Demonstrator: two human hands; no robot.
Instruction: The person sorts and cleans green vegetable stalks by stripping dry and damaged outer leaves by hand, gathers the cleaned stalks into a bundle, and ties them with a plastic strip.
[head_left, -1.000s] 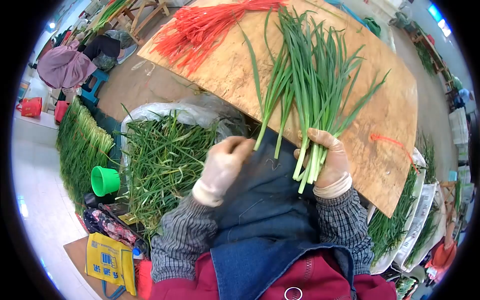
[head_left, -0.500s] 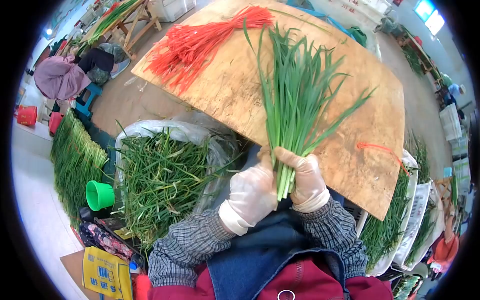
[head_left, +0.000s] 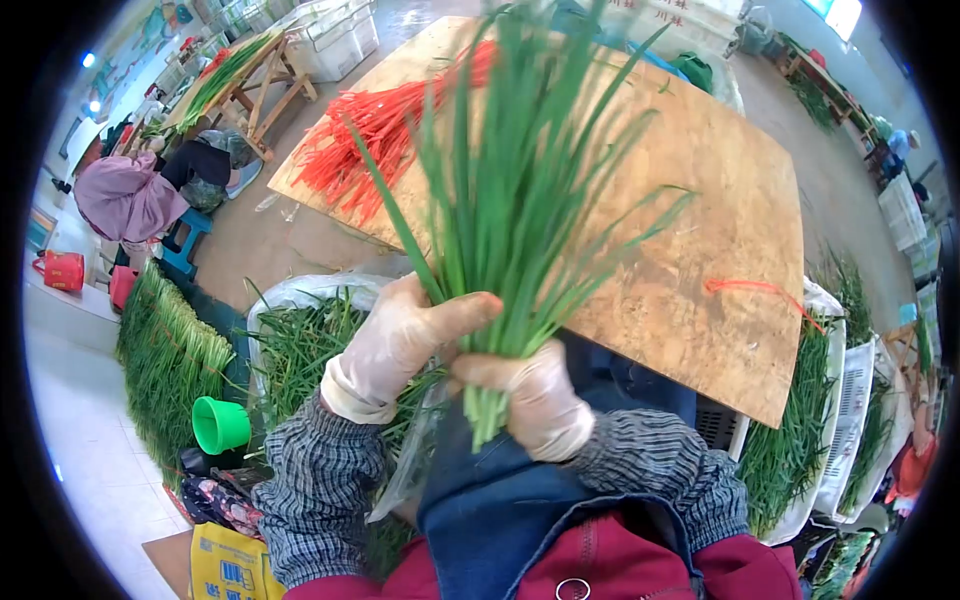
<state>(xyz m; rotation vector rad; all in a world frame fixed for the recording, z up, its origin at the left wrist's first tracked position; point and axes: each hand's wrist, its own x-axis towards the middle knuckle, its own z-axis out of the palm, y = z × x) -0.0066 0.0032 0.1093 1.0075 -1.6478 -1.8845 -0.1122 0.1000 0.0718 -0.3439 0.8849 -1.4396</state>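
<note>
A bunch of garlic chives (head_left: 510, 210) stands upright in front of me, leaves fanned upward and blurred, pale stem ends pointing down. My right hand (head_left: 540, 400), in a thin whitish glove, is closed around the lower stems. Higher on the left side, my left hand (head_left: 390, 340), gloved too, grips the bunch with its thumb across the front; its other fingers are partly hidden. Behind the leaves lies a pile of red ties (head_left: 365, 140) on the wooden board (head_left: 700, 220). One loose red tie (head_left: 755, 287) rests near the board's right edge.
Left of me is a plastic-lined bin (head_left: 300, 290) of loose greens, beside a green bucket (head_left: 220, 425) and stacked chives (head_left: 170, 340). Crates of greens (head_left: 790, 430) stand at right. A seated person (head_left: 130, 195) is at far left.
The bunch has risen off the board toward me and shifted left. My left hand has moved up and left from the stem ends to the leaves; my right hand still grips the stems.
</note>
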